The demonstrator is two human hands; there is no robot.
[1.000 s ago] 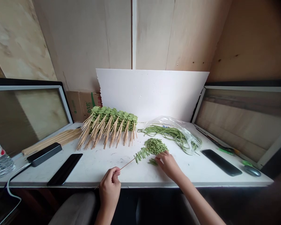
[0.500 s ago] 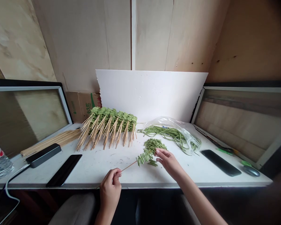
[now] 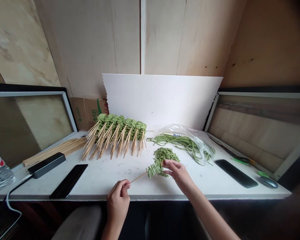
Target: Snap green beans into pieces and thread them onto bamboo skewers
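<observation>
My left hand [image 3: 118, 196] is closed around the bare end of a thin wooden skewer [image 3: 138, 177], near the table's front edge. Short cut green bean pieces [image 3: 154, 168] are threaded crosswise along the skewer's far part. At that far end is my right hand [image 3: 176, 171], its thumb and fingers pinched at the last bean pieces; the skewer tip is hidden by the fingers. Just behind lies a heap of loose cut bean pieces [image 3: 166, 154], and a few more lie under the skewer.
Stacked finished bean skewers [image 3: 122, 128] stand back left, beside bare skewers [image 3: 65, 148]. Long uncut beans [image 3: 176, 140] lie in a clear plastic bag [image 3: 197, 141]. A black phone [image 3: 69, 181], a black box [image 3: 47, 165], a water bottle [image 3: 0, 171], a dark slab [image 3: 236, 173] and a mouse [image 3: 268, 182] lie around.
My right hand has moved slightly left and down, closer along the skewer's bean pieces. My left hand keeps its hold in nearly the same place.
</observation>
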